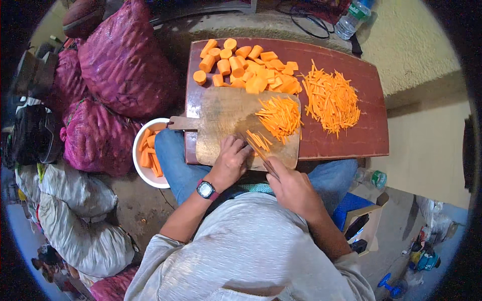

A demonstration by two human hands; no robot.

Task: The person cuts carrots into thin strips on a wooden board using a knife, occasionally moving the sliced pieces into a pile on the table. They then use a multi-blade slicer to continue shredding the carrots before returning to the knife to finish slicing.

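My right hand (pixel 291 186) grips a knife (pixel 259 149), its blade slanting up and left over the wooden cutting board (pixel 221 108). Close against the blade, my left hand (pixel 231 160) rests on the board's near part with fingers curled down; what lies under them is hidden. A few freshly cut carrot sticks (pixel 259 140) lie just right of the blade. Beyond them a heap of carrot sticks (pixel 279 118) covers the board's right side. A larger pile of carrot sticks (pixel 330 100) sits on the red-brown table (pixel 346 143).
Carrot chunks (pixel 223 66) and flat carrot slices (pixel 257 83) spread along the table's far left. A white tub (pixel 159 181) of carrot pieces stands left of my knee. Purple mesh sacks (pixel 128 60) and white sacks (pixel 75 226) crowd the left. A wall (pixel 416 60) borders the right.
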